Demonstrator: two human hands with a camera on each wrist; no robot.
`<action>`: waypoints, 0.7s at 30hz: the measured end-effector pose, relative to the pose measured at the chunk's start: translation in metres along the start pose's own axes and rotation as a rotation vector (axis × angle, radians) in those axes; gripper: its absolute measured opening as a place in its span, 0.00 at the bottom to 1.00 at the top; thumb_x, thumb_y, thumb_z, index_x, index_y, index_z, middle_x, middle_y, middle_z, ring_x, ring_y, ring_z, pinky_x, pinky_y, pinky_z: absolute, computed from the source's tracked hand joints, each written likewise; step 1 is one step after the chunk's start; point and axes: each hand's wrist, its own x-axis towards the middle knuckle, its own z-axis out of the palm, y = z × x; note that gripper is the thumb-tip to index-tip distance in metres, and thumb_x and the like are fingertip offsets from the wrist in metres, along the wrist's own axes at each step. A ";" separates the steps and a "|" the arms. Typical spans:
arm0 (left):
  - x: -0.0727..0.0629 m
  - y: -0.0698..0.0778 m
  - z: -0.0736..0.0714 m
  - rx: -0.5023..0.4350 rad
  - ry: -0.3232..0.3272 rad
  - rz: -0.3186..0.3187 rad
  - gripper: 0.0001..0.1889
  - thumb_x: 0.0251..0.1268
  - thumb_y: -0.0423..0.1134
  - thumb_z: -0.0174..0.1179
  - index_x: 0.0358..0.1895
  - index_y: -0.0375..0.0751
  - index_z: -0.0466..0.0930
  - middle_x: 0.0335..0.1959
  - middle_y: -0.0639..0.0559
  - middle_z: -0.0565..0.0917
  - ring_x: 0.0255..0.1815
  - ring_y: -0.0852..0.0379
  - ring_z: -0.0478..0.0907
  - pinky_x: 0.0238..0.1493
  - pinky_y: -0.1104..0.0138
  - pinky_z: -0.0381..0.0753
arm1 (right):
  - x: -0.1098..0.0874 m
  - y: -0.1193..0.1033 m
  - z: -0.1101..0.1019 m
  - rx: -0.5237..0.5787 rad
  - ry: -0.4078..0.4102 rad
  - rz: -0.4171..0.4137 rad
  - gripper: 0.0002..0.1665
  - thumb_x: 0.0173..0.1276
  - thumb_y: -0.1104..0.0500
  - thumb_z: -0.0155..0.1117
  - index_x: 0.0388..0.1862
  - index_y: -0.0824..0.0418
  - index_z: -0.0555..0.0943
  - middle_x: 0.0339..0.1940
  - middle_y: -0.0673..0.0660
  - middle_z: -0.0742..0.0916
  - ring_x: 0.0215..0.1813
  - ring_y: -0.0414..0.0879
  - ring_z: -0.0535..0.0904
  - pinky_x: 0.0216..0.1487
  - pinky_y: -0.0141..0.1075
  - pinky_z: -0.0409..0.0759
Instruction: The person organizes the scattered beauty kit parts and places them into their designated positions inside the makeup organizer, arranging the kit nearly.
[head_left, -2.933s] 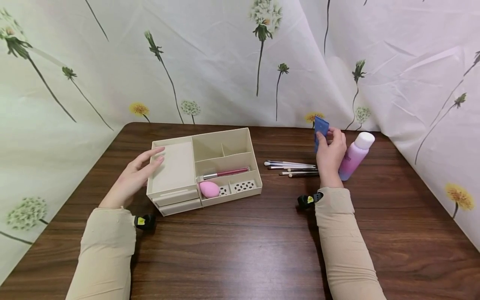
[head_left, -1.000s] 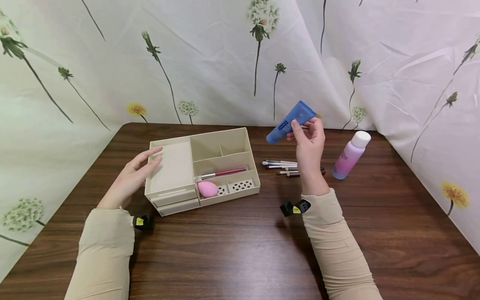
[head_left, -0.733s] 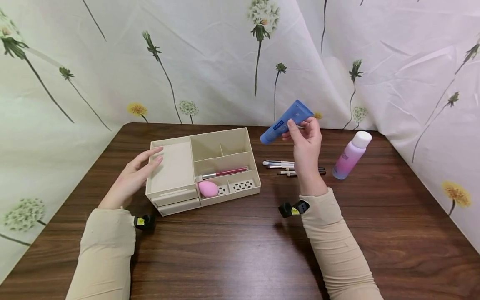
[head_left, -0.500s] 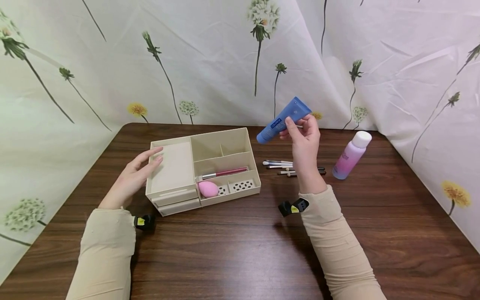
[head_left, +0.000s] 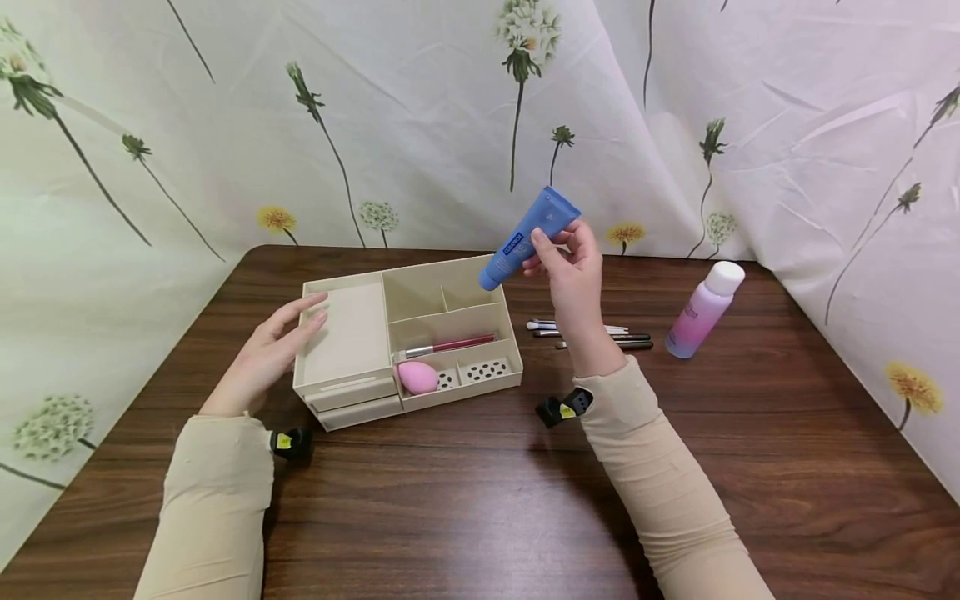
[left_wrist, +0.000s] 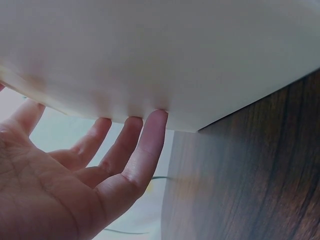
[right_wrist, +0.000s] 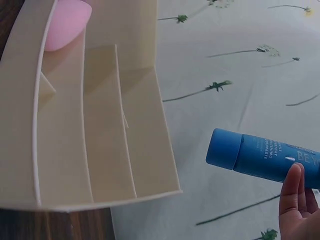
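Organizer (head_left: pixel 348 329) holds sponge (head_left: pixel 418 377), apparently brush (head_left: pixel 461 342) — right hand (head_left: pixel 576 271) pinches tube (head_left: pixel 525 239), left hand (head_left: pixel 266 354) unclenched.

Wears two beige sleeves (head_left: pixel 206 517) with creased fabric and folded cuffs (head_left: pixel 621 393). Carries a black module (head_left: pixel 298 444) with yellow label (head_left: pixel 282 442) at each wrist: left, toward the right edge of the desk (head_left: pixel 465 508); right, toward its left edge.

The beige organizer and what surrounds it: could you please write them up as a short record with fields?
Organizer: beige, on table
Inside it: pink sponge, red-handled brush
Left hand: fingertips touching organizer's side
Right hand: grip on blue tube, cap end tilted down
Loose brushes: lying on table, right of organizer
Bottle: pink-purple, white cap, standing
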 end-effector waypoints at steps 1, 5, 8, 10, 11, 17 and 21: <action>0.000 0.000 0.000 0.000 0.000 0.001 0.33 0.76 0.59 0.46 0.79 0.56 0.54 0.81 0.43 0.43 0.62 0.52 0.66 0.42 0.74 0.78 | 0.000 0.002 0.002 -0.002 -0.005 0.007 0.07 0.73 0.69 0.58 0.44 0.59 0.74 0.33 0.51 0.79 0.23 0.40 0.78 0.31 0.31 0.81; -0.001 0.000 0.000 0.004 -0.007 -0.002 0.33 0.76 0.60 0.45 0.79 0.56 0.53 0.82 0.44 0.43 0.67 0.48 0.63 0.43 0.74 0.76 | 0.000 0.008 0.010 0.002 -0.031 0.022 0.07 0.72 0.69 0.58 0.45 0.61 0.74 0.33 0.50 0.79 0.23 0.40 0.79 0.31 0.31 0.81; 0.000 0.001 0.000 0.008 -0.014 -0.004 0.33 0.76 0.60 0.45 0.79 0.56 0.53 0.82 0.44 0.43 0.69 0.46 0.61 0.44 0.74 0.76 | 0.000 0.013 0.013 -0.012 -0.056 0.025 0.07 0.72 0.69 0.59 0.46 0.62 0.74 0.34 0.50 0.79 0.24 0.39 0.79 0.31 0.31 0.81; -0.001 0.002 0.000 0.009 -0.016 -0.006 0.33 0.76 0.60 0.45 0.79 0.56 0.52 0.82 0.44 0.43 0.70 0.44 0.61 0.44 0.74 0.76 | 0.000 0.016 0.015 -0.028 -0.073 0.025 0.07 0.72 0.69 0.59 0.46 0.64 0.73 0.34 0.50 0.79 0.24 0.39 0.79 0.31 0.31 0.81; -0.001 0.002 0.000 0.008 -0.016 -0.007 0.34 0.76 0.61 0.45 0.79 0.56 0.52 0.82 0.44 0.43 0.71 0.44 0.60 0.44 0.74 0.76 | 0.000 0.018 0.016 -0.038 -0.084 0.024 0.07 0.72 0.69 0.59 0.46 0.64 0.73 0.34 0.50 0.79 0.24 0.38 0.79 0.32 0.30 0.81; 0.000 0.002 0.000 0.001 -0.018 -0.014 0.34 0.76 0.61 0.45 0.79 0.56 0.52 0.82 0.44 0.44 0.72 0.42 0.59 0.45 0.74 0.75 | 0.001 0.027 0.024 -0.056 -0.160 0.040 0.07 0.72 0.71 0.58 0.47 0.69 0.73 0.35 0.50 0.79 0.27 0.38 0.80 0.34 0.30 0.82; 0.000 0.002 -0.001 0.002 -0.016 -0.014 0.34 0.76 0.61 0.45 0.79 0.57 0.53 0.81 0.43 0.45 0.71 0.44 0.60 0.44 0.75 0.76 | 0.002 0.031 0.030 -0.085 -0.211 0.071 0.09 0.72 0.71 0.59 0.48 0.72 0.72 0.38 0.53 0.80 0.29 0.39 0.80 0.36 0.30 0.83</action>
